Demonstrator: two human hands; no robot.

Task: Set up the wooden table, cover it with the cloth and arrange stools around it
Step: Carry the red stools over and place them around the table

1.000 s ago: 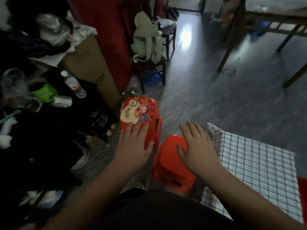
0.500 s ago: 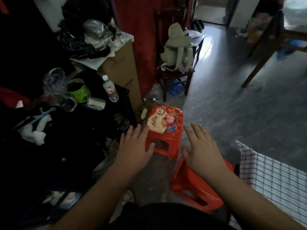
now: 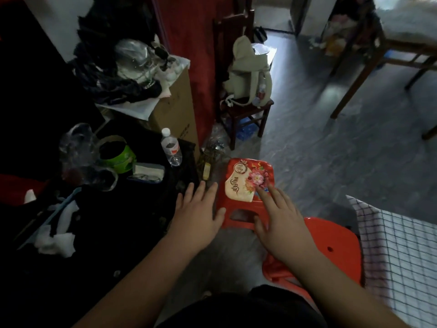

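Both hands have moved in on the decorated stool (image 3: 248,183), at 10 o'clock from the cloth-covered counter (image 3: 402,252). The right hand (image 3: 281,223) lays straight fingers on its seat; the left hand (image 3: 198,214) spreads fingers at its 9 o'clock edge, nothing gripped. Pickup is likely next.

We get a single head-worn view, wide-angle, edges bent. We look forward and steeply down from above the flowered red stool (image 3: 248,185), which sits close, just below frame centre. From the bottom edge the left hand (image 3: 198,216) reaches just left of the stool, the right hand (image 3: 281,223) lies over its near edge. Beyond the stool we see floor (image 3: 331,162) and a wooden chair (image 3: 246,110); right of it, the checked cloth (image 3: 402,245) at frame edge.
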